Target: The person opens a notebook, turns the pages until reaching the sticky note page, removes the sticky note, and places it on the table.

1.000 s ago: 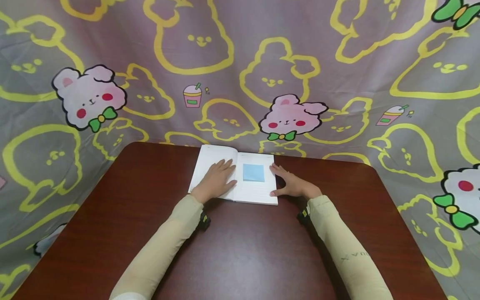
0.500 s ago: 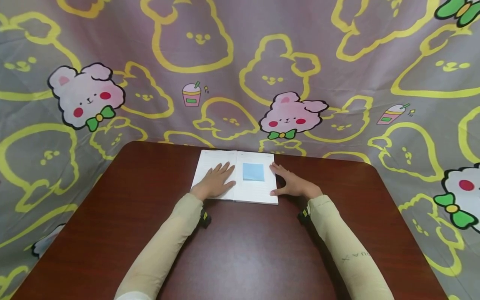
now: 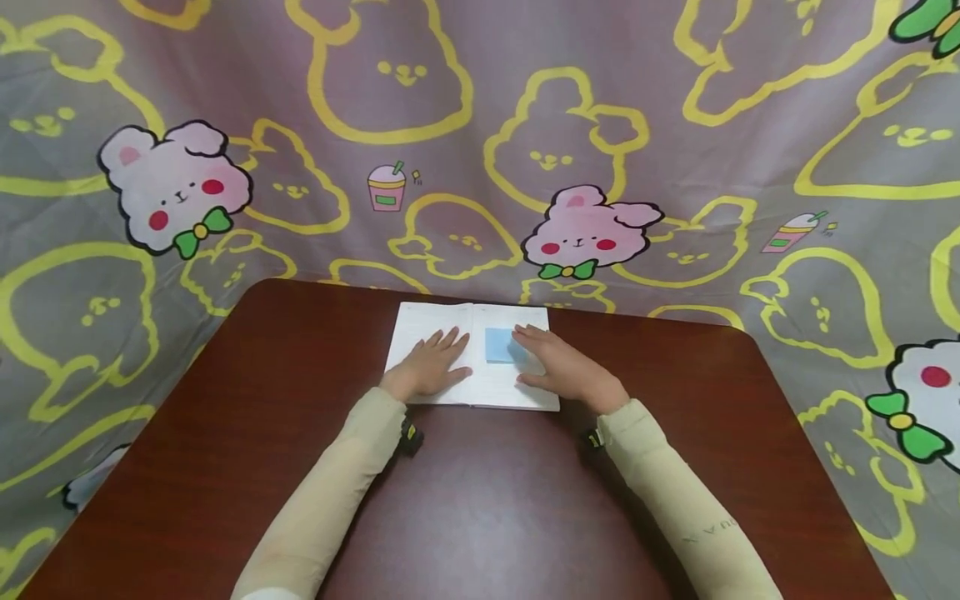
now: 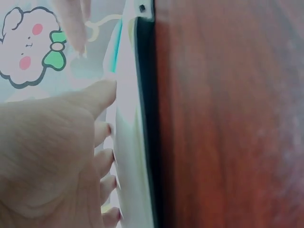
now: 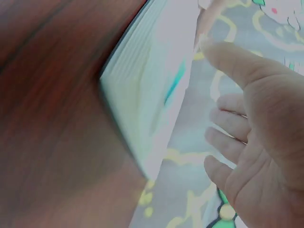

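An open notebook [image 3: 491, 392] with white pages lies flat near the table's far edge. On its right page sits a blue sticky note pad [image 3: 498, 346], partly hidden behind my right fingers in the head view. My left hand [image 3: 429, 367] rests on the left page, fingers spread and straight; the left wrist view has its fingertips touching the paper. Over the right page is my right hand [image 3: 562, 367], its fingers loosely extended. In the right wrist view this hand [image 5: 256, 123] hovers apart from the notebook and holds nothing.
The dark reddish-brown table [image 3: 480, 500] stretches around the notebook. Right behind its far edge hangs a grey curtain [image 3: 450, 167] printed with cartoon animals. Both forearms wear beige sleeves [image 3: 330, 483], with a small black device [image 3: 410, 437] at the left wrist.
My right hand has left the notebook's right edge and moved left over the page and the blue pad. The left page, raised earlier, now lies flatter. My left hand has stayed nearly still.
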`<action>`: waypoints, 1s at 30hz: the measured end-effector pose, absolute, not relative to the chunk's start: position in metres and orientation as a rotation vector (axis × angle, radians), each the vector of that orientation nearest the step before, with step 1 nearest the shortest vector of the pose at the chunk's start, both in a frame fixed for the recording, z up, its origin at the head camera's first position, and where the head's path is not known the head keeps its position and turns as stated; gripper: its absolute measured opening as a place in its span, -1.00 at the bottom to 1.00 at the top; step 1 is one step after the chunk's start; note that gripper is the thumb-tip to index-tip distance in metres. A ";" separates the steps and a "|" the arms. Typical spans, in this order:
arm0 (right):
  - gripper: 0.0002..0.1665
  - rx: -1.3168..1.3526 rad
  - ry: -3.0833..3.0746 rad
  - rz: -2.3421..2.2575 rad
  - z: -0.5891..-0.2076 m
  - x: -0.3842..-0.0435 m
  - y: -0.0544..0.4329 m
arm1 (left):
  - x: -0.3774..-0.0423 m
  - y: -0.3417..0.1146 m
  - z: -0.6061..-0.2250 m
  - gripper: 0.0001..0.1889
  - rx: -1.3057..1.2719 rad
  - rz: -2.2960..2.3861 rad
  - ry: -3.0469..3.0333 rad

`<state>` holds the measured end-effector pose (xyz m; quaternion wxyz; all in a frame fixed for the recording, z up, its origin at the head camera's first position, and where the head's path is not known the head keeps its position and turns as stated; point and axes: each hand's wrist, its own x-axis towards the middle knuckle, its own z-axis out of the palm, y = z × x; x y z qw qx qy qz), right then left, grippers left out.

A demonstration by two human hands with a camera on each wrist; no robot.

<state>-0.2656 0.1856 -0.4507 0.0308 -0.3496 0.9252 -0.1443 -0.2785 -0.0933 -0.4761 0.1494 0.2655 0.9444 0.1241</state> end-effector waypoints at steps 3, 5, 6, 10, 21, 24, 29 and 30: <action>-0.28 -1.108 2.915 -0.243 -0.451 -0.271 0.167 | -0.282 -0.094 -0.473 -0.24 0.784 0.347 2.703; -0.32 -1.101 2.923 -0.131 -0.453 -0.276 0.157 | -0.283 -0.094 -0.473 -0.24 0.790 0.339 2.701; -0.33 -1.093 2.920 -0.102 -0.454 -0.278 0.153 | -0.283 -0.095 -0.473 -0.24 0.793 0.339 2.706; -0.31 -1.004 2.884 -0.078 -0.458 -0.283 0.140 | -0.281 -0.097 -0.471 -0.25 0.805 0.348 2.740; -0.37 -0.829 2.841 -0.023 -0.462 -0.280 0.120 | -0.281 -0.106 -0.472 -0.27 0.879 0.392 2.785; -0.43 -0.802 2.868 -0.034 -0.463 -0.279 0.116 | -0.282 -0.106 -0.473 -0.27 0.881 0.394 2.781; -0.49 -0.758 2.901 -0.053 -0.463 -0.278 0.112 | -0.284 -0.105 -0.477 -0.26 0.883 0.390 2.776; -0.49 -0.748 2.904 -0.072 -0.463 -0.278 0.112 | -0.284 -0.104 -0.478 -0.26 0.884 0.389 2.776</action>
